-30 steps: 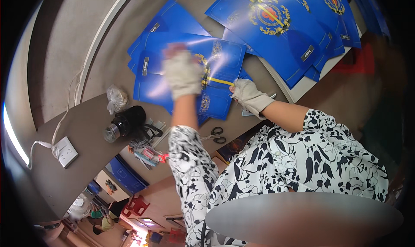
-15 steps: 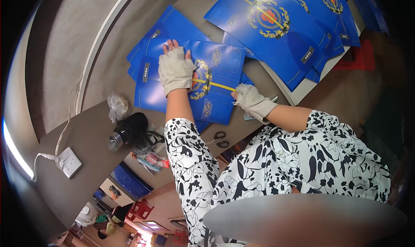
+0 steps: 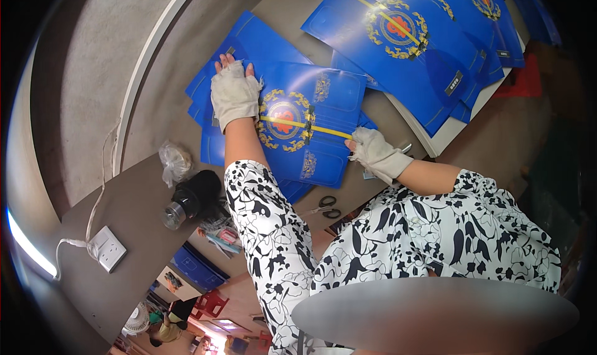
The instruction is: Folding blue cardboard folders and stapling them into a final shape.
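Observation:
A flat blue printed sheet [image 3: 329, 159] with a gold wreath emblem and a yellow band lies on the table, over other blue sheets [image 3: 249, 38]. My left hand [image 3: 236, 94], in a pale fingerless work glove, rests on the sheet's left part, fingers stretched out and pointing away from me. At the right edge, where the yellow band ends, my right hand [image 3: 378, 155], in a matching glove, has curled fingers closed on the sheet. Its far fingers are hidden by the glove. A thin light-coloured tool [image 3: 406, 149] shows beside my right wrist, mostly covered.
More blue printed sheets [image 3: 429, 75] are stacked at the far right on a pale stack [image 3: 438, 137]. Black-handled scissors [image 3: 328, 207] lie near the front edge. Left of my left arm are a dark bottle [image 3: 193, 199], a plastic bag [image 3: 175, 162] and a socket box [image 3: 107, 249].
My left hand has slid left across the sheet, uncovering the whole emblem. The right hand stays at the sheet's right edge. The whole view has shifted slightly.

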`<action>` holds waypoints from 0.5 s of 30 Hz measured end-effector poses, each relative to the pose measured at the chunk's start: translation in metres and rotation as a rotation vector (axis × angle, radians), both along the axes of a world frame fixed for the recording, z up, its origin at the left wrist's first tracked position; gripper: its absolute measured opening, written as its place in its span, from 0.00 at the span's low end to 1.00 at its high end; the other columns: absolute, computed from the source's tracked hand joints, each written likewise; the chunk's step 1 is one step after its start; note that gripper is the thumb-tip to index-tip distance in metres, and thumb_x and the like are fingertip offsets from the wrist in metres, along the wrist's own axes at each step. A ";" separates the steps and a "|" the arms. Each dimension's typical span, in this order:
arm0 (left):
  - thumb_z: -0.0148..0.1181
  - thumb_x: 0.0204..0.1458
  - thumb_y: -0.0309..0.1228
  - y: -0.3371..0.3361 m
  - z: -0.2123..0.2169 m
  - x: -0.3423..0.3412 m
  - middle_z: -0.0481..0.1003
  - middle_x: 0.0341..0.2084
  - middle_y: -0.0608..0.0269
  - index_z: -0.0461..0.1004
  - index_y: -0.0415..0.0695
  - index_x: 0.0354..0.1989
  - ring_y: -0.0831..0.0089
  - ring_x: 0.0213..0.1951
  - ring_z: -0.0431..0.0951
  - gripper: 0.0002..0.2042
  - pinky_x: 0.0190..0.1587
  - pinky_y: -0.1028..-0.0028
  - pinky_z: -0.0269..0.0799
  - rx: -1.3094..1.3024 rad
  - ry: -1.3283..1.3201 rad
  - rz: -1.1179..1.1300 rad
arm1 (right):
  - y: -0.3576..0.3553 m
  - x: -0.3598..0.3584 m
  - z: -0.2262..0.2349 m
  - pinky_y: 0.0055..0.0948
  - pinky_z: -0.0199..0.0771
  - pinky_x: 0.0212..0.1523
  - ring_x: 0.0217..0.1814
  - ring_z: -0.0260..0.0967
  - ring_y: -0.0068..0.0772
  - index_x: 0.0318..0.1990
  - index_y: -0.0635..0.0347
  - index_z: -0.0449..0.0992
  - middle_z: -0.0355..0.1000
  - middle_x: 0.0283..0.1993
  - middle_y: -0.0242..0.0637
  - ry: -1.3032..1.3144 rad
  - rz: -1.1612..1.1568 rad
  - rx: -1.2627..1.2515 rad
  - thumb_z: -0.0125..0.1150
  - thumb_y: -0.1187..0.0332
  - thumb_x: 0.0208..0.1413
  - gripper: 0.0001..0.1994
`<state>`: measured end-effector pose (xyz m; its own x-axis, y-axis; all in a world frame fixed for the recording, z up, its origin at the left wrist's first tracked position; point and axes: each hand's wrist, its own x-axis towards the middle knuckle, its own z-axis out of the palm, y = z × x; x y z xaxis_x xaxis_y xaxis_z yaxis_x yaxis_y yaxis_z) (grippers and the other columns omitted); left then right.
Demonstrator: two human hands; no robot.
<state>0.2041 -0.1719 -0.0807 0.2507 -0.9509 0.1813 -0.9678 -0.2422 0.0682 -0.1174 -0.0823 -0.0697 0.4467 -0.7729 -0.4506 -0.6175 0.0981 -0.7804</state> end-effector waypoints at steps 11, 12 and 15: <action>0.45 0.54 0.42 -0.013 -0.008 0.008 0.60 0.56 0.45 0.58 0.33 0.56 0.57 0.60 0.57 0.27 0.60 0.67 0.53 0.000 0.016 0.025 | 0.000 -0.009 -0.007 0.32 0.64 0.28 0.24 0.60 0.35 0.27 0.68 0.70 0.66 0.23 0.43 -0.084 -0.066 0.017 0.57 0.71 0.50 0.08; 0.45 0.54 0.42 -0.014 -0.006 0.009 0.60 0.56 0.45 0.59 0.33 0.56 0.57 0.59 0.58 0.27 0.60 0.67 0.54 0.011 0.017 0.030 | -0.001 -0.008 -0.009 0.32 0.64 0.29 0.24 0.60 0.35 0.27 0.68 0.70 0.66 0.23 0.43 -0.113 -0.084 0.057 0.57 0.71 0.50 0.07; 0.44 0.54 0.43 -0.016 -0.003 0.012 0.61 0.55 0.45 0.59 0.33 0.56 0.57 0.58 0.60 0.27 0.59 0.66 0.56 0.023 0.037 0.059 | -0.007 -0.004 0.006 0.33 0.64 0.30 0.25 0.62 0.38 0.28 0.67 0.70 0.66 0.24 0.45 -0.189 -0.111 0.089 0.56 0.72 0.50 0.06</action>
